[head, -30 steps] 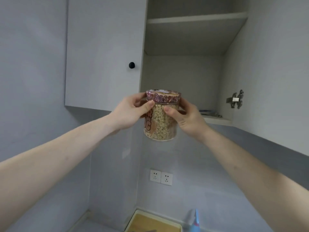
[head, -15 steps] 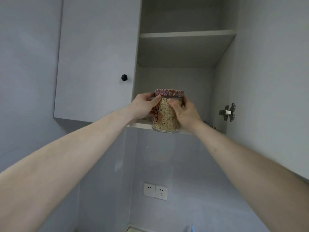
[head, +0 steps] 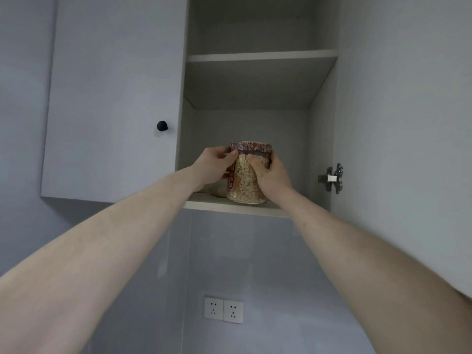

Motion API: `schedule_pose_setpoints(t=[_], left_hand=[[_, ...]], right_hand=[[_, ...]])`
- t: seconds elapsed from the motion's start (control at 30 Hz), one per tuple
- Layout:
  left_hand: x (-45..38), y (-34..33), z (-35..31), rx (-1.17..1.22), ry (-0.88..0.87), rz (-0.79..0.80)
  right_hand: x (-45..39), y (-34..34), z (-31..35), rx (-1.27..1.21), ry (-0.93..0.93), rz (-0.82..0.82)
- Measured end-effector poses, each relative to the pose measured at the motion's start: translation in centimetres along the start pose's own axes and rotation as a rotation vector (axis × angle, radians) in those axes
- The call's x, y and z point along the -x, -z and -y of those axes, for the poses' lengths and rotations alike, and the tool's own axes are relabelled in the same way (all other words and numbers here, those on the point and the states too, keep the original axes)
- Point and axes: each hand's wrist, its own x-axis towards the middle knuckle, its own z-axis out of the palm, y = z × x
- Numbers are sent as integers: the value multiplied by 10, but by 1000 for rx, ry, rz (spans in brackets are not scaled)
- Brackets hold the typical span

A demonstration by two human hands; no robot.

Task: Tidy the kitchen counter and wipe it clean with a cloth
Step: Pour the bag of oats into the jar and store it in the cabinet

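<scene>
A clear glass jar full of pale grains, capped by a patterned reddish lid, stands upright on the bottom shelf of an open wall cabinet, near its front edge. My left hand wraps the jar's left side just under the lid. My right hand grips its right side. Both arms reach up from the bottom corners. The counter and any cloth are out of view.
The cabinet's closed left door carries a black knob. An upper shelf sits above. A metal hinge juts from the open right door. Another rounded object shows behind the jar. A double wall socket lies below.
Both hands have carried the jar up and forward from below the cabinet onto its bottom shelf. My view has tilted upward, so the counter items at the bottom dropped out of sight.
</scene>
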Motion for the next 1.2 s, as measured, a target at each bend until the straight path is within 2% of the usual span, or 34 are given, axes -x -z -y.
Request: schedule_pose_setpoints(t=[0.23,0.4,0.6,0.67,0.77,1.03,1.1,1.2], left_hand=[[-24,-18,22,-95,10,-47],[-37,-31,43,-500,-22,23],[-54,-49,73,-634,-33,90],[-59,-55,78,-622,-34,98],[-62,-59,82,-565,-20,135],[-65,-55,85,-500,55,155],[-63,-54,85,-530,65,109],[-54,-51,78,-580,-10,-61]], right_hand=[[-11,3,-21,98,-70,6],[-23,2,-34,279,-174,-5],[-31,5,-58,445,-358,10],[-32,4,-62,538,-399,30],[-35,0,-70,621,-361,17],[-34,2,-65,631,-315,-6],[-30,4,-62,609,-331,12],[-23,7,-54,600,-340,8]])
